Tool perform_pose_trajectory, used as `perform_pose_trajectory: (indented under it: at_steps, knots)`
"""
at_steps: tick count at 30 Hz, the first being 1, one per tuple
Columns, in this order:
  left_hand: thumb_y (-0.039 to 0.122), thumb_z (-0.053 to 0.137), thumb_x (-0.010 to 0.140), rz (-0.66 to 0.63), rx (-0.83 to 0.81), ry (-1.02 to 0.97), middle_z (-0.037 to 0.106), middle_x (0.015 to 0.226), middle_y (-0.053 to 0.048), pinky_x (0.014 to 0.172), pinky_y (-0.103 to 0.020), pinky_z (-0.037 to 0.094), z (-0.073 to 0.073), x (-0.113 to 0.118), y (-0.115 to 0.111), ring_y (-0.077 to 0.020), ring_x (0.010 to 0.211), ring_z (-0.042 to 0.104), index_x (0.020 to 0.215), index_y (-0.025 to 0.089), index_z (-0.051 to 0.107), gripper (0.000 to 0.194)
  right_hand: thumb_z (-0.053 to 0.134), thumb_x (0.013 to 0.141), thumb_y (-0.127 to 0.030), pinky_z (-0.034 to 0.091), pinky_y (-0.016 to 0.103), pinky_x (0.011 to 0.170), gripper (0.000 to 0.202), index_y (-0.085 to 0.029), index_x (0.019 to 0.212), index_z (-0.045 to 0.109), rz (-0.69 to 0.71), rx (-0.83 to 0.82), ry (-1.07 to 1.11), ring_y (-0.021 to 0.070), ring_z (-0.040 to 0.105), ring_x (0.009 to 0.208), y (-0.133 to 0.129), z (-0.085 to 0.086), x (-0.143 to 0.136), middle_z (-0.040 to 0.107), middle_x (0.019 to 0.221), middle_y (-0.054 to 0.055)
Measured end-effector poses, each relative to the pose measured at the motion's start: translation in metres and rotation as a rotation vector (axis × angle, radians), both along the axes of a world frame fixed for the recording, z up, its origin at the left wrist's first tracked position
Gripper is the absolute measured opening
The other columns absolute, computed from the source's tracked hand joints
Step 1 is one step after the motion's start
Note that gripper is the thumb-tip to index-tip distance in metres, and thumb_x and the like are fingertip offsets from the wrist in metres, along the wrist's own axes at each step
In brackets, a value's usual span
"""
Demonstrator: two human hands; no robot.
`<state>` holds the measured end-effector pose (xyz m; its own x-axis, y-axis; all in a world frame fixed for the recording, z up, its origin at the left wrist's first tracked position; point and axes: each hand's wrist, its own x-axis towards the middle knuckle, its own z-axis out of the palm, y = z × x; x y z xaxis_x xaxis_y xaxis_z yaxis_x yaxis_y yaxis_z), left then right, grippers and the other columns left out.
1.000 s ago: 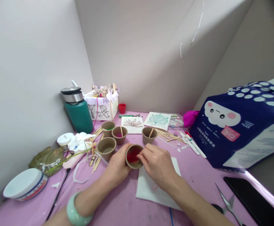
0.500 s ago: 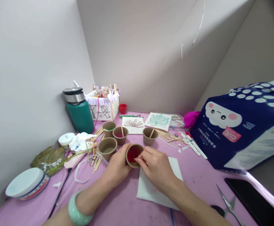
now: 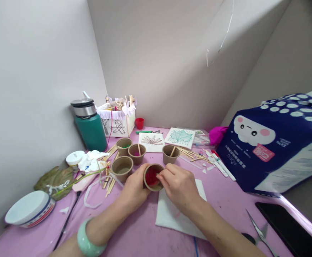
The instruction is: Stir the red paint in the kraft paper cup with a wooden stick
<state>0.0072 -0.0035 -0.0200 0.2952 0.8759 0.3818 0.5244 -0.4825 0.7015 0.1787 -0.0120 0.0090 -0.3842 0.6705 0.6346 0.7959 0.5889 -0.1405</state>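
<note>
Cup [image 3: 151,177], round, matte brown, red inside, tilted in curled fingers of left hand [image 3: 136,184]; fingers of right hand [image 3: 180,184] pinched at its mouth, cannot tell around what; four similar cups [image 3: 122,169] on counter [image 3: 134,228].

1. Six o'clock: cup [image 3: 156,187], matt, smooth; its red contents [image 3: 151,175] look wet to me.
2. Seven: bangle [image 3: 87,238], highly glossy, stone-like.
3. Eight: bowl [image 3: 42,216], smooth, glossy, glaze-like surface.
4. Nine: flask [image 3: 91,134], satin-coated; collar [image 3: 84,112] brushed metal.
5. Three: pack [image 3: 287,150], shiny, creased plastic film.
6. Four: wooden sticks [image 3: 190,154], matt, unvarnished-looking; scissors [image 3: 256,225], bright metal blades.
</note>
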Motion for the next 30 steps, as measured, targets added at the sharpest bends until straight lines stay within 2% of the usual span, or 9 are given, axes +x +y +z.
perform_pose_trajectory:
  at_steps: [5,11,16,23,27,30]
  knots:
    - [0.018,0.062,0.076,0.029,-0.005,-0.011,0.063,0.11,-0.004,0.086,-0.032,0.048,-0.0008,-0.0003,0.0001,-0.0199,0.098,0.062,0.118,0.024,0.047,0.045,0.055,0.088,-0.021,0.033,0.027,0.057,0.02,-0.017,0.07,0.063,0.0,-0.074,0.061,0.0135,0.051,0.062,-0.0028,0.0006,-0.0035,0.057,0.07,0.002]
    - [0.018,0.062,0.077,0.0,0.008,-0.041,0.062,0.111,-0.004,0.085,-0.031,0.048,0.0049,0.0017,-0.0024,-0.0197,0.1,0.061,0.116,0.023,0.049,0.041,0.056,0.087,-0.021,0.036,0.025,0.059,0.018,-0.018,0.072,0.063,0.035,-0.181,0.141,0.0123,0.052,0.063,-0.0046,0.0022,-0.0035,0.059,0.073,0.001]
    - [0.015,0.062,0.076,0.002,0.029,-0.028,0.061,0.115,-0.003,0.088,-0.03,0.047,0.005,0.0018,-0.0023,-0.0187,0.104,0.059,0.117,0.024,0.049,0.044,0.051,0.089,-0.019,0.033,0.028,0.057,0.022,-0.016,0.069,0.062,-0.021,-0.037,0.035,0.0141,0.05,0.063,-0.0032,0.0036,0.0011,0.057,0.069,0.003]
    - [0.012,0.059,0.077,-0.011,0.047,-0.017,0.06,0.116,-0.004,0.09,-0.03,0.047,0.0018,0.0,-0.0017,-0.0185,0.105,0.058,0.119,0.023,0.048,0.046,0.055,0.088,-0.02,0.036,0.025,0.059,0.019,-0.016,0.072,0.063,0.049,-0.145,0.156,0.0125,0.051,0.064,-0.007,0.0019,-0.0064,0.058,0.073,0.002]
    - [0.012,0.059,0.076,-0.007,0.046,-0.004,0.06,0.115,-0.005,0.09,-0.032,0.047,0.0011,-0.0004,-0.0014,-0.0198,0.105,0.058,0.121,0.023,0.047,0.048,0.052,0.089,-0.02,0.034,0.026,0.058,0.022,-0.016,0.07,0.062,0.064,-0.077,0.064,0.0134,0.05,0.063,-0.0051,0.0,-0.0048,0.057,0.07,0.002]
    - [0.014,0.06,0.076,-0.007,0.041,0.002,0.061,0.115,-0.005,0.088,-0.033,0.047,0.0016,-0.0001,-0.0013,-0.0202,0.104,0.059,0.119,0.024,0.047,0.046,0.048,0.09,-0.019,0.032,0.028,0.057,0.025,-0.016,0.068,0.061,-0.012,0.019,0.013,0.0145,0.049,0.062,-0.0036,-0.0002,-0.0008,0.056,0.068,0.003]
